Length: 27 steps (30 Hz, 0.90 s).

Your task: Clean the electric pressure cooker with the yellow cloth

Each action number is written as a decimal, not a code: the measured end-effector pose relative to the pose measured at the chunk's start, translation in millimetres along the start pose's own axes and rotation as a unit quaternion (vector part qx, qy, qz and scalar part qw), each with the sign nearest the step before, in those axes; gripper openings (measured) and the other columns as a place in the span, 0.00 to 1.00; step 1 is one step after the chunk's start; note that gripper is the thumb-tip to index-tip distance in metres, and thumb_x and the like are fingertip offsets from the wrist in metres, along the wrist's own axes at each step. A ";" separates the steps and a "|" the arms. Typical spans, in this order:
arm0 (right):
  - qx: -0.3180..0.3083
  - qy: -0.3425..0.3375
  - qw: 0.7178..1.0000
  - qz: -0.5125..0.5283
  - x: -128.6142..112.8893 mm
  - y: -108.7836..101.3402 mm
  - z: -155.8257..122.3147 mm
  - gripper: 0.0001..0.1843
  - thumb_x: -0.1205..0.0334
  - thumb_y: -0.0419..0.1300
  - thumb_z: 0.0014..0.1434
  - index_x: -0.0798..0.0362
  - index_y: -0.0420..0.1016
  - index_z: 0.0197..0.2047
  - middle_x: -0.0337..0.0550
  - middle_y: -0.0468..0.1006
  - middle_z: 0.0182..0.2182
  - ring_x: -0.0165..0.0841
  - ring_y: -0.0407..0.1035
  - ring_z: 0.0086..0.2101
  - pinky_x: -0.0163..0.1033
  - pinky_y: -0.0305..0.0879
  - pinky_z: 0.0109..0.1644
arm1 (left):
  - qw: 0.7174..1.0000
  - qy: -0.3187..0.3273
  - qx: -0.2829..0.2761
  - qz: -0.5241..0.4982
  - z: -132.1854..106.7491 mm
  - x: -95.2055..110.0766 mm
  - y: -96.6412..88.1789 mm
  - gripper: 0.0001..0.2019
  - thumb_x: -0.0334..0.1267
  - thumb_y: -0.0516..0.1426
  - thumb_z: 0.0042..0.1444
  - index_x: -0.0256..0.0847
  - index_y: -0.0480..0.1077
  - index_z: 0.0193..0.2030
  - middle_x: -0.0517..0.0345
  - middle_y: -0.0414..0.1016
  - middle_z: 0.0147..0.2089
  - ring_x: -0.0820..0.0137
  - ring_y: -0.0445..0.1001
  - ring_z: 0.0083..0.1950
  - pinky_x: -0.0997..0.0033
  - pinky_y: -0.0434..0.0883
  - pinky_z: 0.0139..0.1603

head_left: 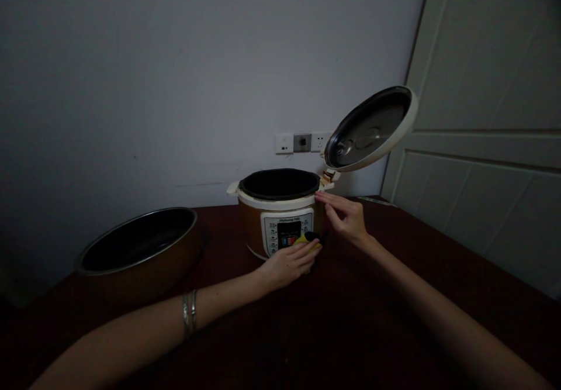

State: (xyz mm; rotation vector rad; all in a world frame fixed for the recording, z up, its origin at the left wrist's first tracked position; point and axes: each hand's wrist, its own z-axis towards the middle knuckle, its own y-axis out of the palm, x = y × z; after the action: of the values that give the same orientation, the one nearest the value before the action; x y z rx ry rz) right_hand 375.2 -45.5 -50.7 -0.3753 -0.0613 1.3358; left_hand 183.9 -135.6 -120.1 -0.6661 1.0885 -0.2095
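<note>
An orange and white electric cooker point(263, 214) stands on the dark red table point(342, 320), its hinged lid point(370, 128) swung open to the right. My left hand point(289, 264) presses a yellow sponge or cloth point(303, 240) against the cooker's lower front, just below its control panel point(287, 232). The fingers are curled over the sponge. My right hand point(346, 217) rests its fingertips on the cooker's right rim near the hinge, fingers extended and together, holding nothing. Two bracelets circle my left wrist.
The cooker's removed inner pot point(140, 249) sits on the table at the left. Wall sockets point(302, 142) are behind the cooker. A white panelled door point(486, 144) stands at the right.
</note>
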 end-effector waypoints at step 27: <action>0.025 0.033 0.999 0.015 2.8 6.8 -11.7 0.18 0.66 0.53 0.57 0.47 0.77 0.48 0.41 0.78 0.45 0.38 0.72 0.48 0.48 0.67 0.56 | 0.842 -0.254 -0.078 -0.470 80.8 -166.2 -51.3 0.20 0.43 0.49 0.58 0.30 0.77 0.35 0.58 0.70 0.25 0.78 0.57 0.24 0.74 0.56 0.27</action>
State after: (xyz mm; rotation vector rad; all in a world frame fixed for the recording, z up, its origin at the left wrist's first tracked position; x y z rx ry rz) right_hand 372.6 -44.3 -64.2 -0.3790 0.0321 1.3522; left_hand 184.8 -65.8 58.6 -1.2919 0.1891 -0.7449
